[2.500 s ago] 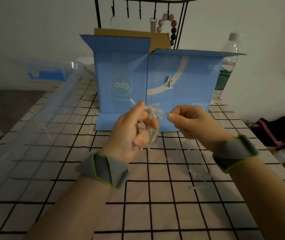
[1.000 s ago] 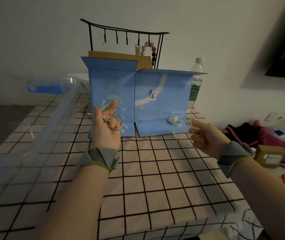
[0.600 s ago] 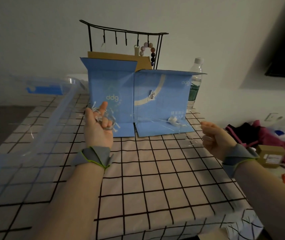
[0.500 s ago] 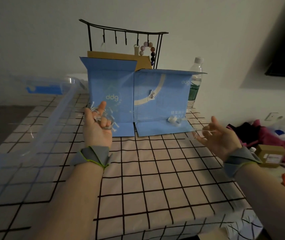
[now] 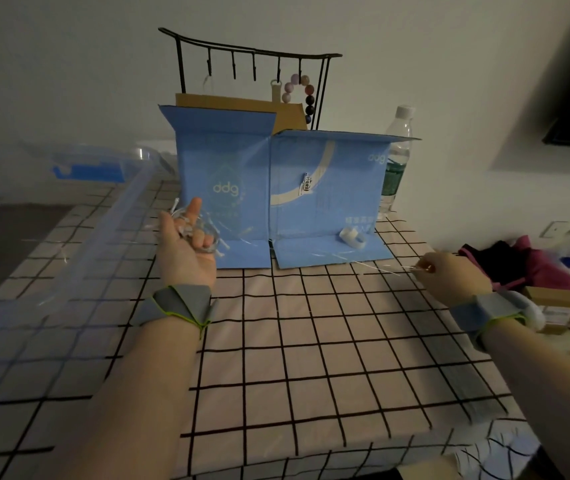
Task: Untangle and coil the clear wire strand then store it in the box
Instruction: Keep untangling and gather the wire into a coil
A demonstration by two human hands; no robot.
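My left hand [image 5: 186, 249] is raised palm-up in front of the blue cardboard box [image 5: 276, 188], and loops of the clear wire strand [image 5: 207, 233] are wound around its curled fingers, with the index finger pointing up. From there the strand runs thin and taut to the right across the box's front flaps. My right hand [image 5: 449, 275] pinches its free end between thumb and fingertips, out near the table's right edge.
A clear plastic bin [image 5: 51, 271] with blue latches fills the left side. A small white ring-shaped piece [image 5: 352, 237] lies on the box's right flap. Behind stand a black hook rack with beads [image 5: 297, 88] and a water bottle [image 5: 396, 157]. Clothes and small boxes lie off the right edge.
The right hand, open half a second ago, has closed into a pinch on the strand and pulled farther right. The left hand has kept its coil in nearly the same place.
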